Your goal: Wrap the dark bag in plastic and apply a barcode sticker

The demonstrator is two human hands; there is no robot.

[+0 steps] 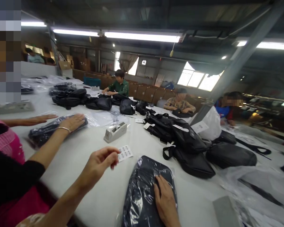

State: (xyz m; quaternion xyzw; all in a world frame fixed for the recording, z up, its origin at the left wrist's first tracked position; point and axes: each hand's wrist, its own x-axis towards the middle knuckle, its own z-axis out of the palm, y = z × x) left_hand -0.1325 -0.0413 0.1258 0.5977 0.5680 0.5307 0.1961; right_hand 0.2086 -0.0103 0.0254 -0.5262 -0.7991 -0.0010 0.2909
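Observation:
My left hand (104, 159) is raised over the white table (97, 189), thumb and fingertips pinched together beside a sheet of barcode labels (126, 153). Whether something small sits between those fingertips, or whether they touch the sheet, is hard to make out. A black bag in clear plastic (142, 189) lies flat in front of me. On its right side rests my right hand (165, 198), palm down with the fingers spread.
A grey tape dispenser (115, 132) stands beyond the labels. At left, a person's hands press another wrapped bag (54, 129). Black bags (180, 138) with tags are piled at right, near a slanting post (248, 47). Clear plastic (262, 186) lies at the right. Several people sit farther back.

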